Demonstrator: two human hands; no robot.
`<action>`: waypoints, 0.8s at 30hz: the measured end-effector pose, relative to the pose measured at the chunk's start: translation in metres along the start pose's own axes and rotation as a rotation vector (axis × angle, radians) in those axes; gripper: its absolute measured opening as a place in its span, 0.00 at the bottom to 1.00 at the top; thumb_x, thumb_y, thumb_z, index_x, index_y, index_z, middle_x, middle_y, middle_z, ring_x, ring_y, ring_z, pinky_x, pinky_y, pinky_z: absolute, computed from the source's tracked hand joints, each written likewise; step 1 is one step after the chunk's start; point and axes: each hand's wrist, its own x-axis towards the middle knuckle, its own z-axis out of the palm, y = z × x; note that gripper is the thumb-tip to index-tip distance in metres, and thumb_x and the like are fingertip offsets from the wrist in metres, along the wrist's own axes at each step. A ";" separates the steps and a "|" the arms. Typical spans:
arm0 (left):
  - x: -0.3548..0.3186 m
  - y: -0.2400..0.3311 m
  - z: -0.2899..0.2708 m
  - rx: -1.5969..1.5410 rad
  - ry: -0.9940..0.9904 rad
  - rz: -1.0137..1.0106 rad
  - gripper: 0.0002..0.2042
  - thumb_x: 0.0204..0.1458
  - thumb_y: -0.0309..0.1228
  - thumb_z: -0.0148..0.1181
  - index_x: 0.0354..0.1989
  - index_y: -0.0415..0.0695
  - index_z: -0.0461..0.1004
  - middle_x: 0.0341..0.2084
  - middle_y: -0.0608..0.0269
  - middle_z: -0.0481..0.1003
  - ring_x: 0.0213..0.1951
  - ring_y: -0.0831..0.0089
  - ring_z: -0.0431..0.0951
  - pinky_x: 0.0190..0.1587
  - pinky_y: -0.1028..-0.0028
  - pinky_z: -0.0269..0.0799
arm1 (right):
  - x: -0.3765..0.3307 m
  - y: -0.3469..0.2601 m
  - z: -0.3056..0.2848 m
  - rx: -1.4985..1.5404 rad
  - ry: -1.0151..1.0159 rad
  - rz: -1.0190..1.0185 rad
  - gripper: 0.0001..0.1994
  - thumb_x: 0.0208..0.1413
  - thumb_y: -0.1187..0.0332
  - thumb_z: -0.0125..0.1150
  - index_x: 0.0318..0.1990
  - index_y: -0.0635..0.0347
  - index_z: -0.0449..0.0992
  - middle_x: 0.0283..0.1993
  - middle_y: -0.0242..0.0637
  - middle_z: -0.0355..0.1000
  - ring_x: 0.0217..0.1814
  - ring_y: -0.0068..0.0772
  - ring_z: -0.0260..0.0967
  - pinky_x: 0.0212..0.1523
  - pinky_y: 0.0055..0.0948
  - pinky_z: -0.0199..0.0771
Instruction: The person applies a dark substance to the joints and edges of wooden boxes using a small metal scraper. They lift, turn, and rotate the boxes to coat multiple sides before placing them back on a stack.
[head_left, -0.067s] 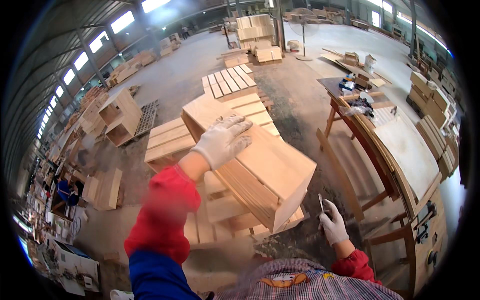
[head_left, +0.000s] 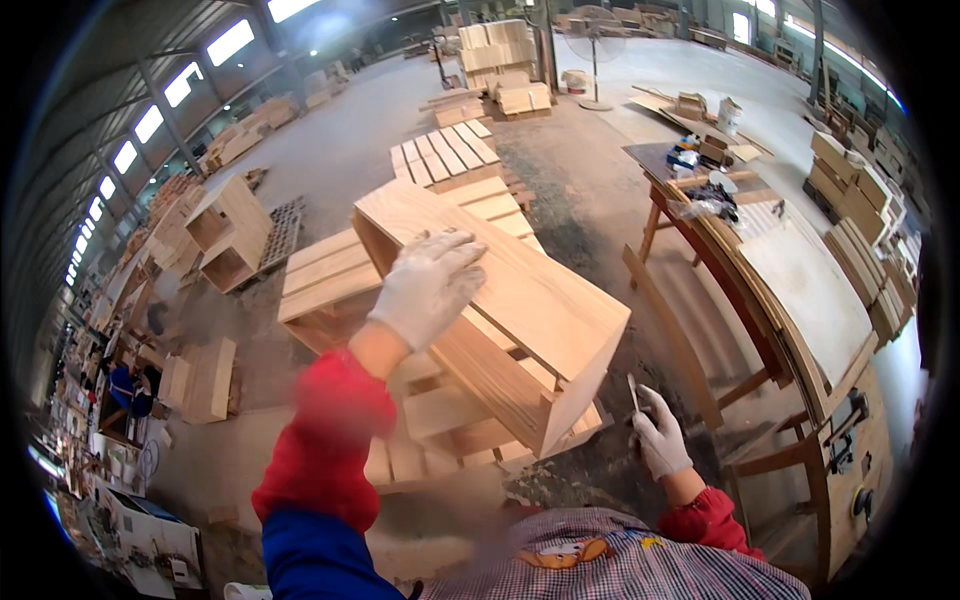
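Note:
A pale wooden box frame (head_left: 570, 315) lies tilted across slatted wooden pieces in front of me, its open gap facing my side. My left hand (head_left: 428, 285), in a whitish work glove, rests flat on the upper board near the far left end, fingers stretched out. Lower right of the box, clear of it, my right hand (head_left: 660, 440) wears a similar smudged glove. Its fingers are closed round a thin, narrow tool (head_left: 632, 392) with a light, blade-like tip; the exact kind is unclear. Beneath the box, stacked slatted pieces (head_left: 330, 265) show at the left.
A long workbench (head_left: 800, 290) stands to the right, with bags and small containers on it. Further slatted panels (head_left: 445, 152) and stacked boards (head_left: 497, 50) lie ahead. Open wooden cabinets (head_left: 232, 230) stand at the left. A pedestal fan (head_left: 596, 60) is farther back.
The gap along the box's near side looks wider, with slats showing through. My left hand has slid slightly toward me on the board. The whole view has shifted a little.

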 end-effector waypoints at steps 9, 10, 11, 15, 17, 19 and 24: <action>-0.126 0.137 0.138 -0.940 0.349 -0.388 0.31 0.50 0.27 0.61 0.61 0.30 0.55 0.52 0.47 0.66 0.54 0.59 0.68 0.58 0.62 0.62 | -0.016 -0.049 0.013 0.137 -0.045 -0.227 0.24 0.60 0.76 0.41 0.66 0.61 0.57 0.41 0.37 0.68 0.27 0.20 0.64 0.26 0.20 0.67; -0.123 0.141 0.146 -1.039 0.288 -0.454 0.29 0.51 0.28 0.62 0.59 0.30 0.59 0.46 0.50 0.70 0.50 0.62 0.71 0.55 0.64 0.65 | -0.021 -0.057 0.014 0.128 -0.051 -0.277 0.24 0.60 0.77 0.41 0.65 0.62 0.58 0.42 0.37 0.68 0.28 0.21 0.65 0.28 0.20 0.68; -0.122 0.138 0.155 -1.138 0.189 -0.567 0.25 0.51 0.29 0.63 0.55 0.30 0.63 0.40 0.54 0.72 0.45 0.65 0.73 0.50 0.66 0.68 | -0.025 -0.061 0.017 0.034 -0.059 -0.417 0.25 0.60 0.78 0.41 0.66 0.62 0.57 0.42 0.38 0.68 0.28 0.21 0.65 0.28 0.20 0.68; -0.113 0.133 0.174 -0.865 0.353 -0.483 0.11 0.52 0.27 0.62 0.41 0.33 0.74 0.26 0.66 0.75 0.31 0.74 0.76 0.34 0.74 0.72 | -0.032 -0.082 0.025 -0.323 -0.166 -0.937 0.26 0.56 0.81 0.45 0.65 0.66 0.58 0.40 0.43 0.70 0.32 0.28 0.68 0.34 0.26 0.71; -0.109 0.137 0.153 -1.086 0.416 -0.645 0.08 0.52 0.24 0.60 0.38 0.33 0.74 0.28 0.65 0.76 0.31 0.76 0.76 0.33 0.76 0.72 | -0.033 -0.102 0.035 -0.474 -0.243 -1.046 0.26 0.52 0.82 0.49 0.62 0.68 0.61 0.39 0.48 0.71 0.33 0.38 0.70 0.35 0.29 0.71; -0.109 0.135 0.131 -1.221 0.439 -0.722 0.06 0.52 0.23 0.59 0.37 0.33 0.75 0.30 0.64 0.76 0.31 0.76 0.76 0.33 0.76 0.72 | -0.029 -0.112 0.050 -0.497 -0.256 -1.095 0.28 0.47 0.83 0.52 0.59 0.68 0.63 0.37 0.50 0.71 0.31 0.46 0.71 0.33 0.33 0.72; -0.108 0.127 0.100 -1.254 0.497 -0.640 0.07 0.54 0.21 0.53 0.39 0.32 0.74 0.30 0.63 0.76 0.32 0.77 0.75 0.35 0.76 0.72 | -0.025 -0.131 0.090 -0.492 -0.283 -1.139 0.27 0.45 0.84 0.55 0.58 0.67 0.65 0.34 0.49 0.71 0.28 0.47 0.72 0.28 0.35 0.72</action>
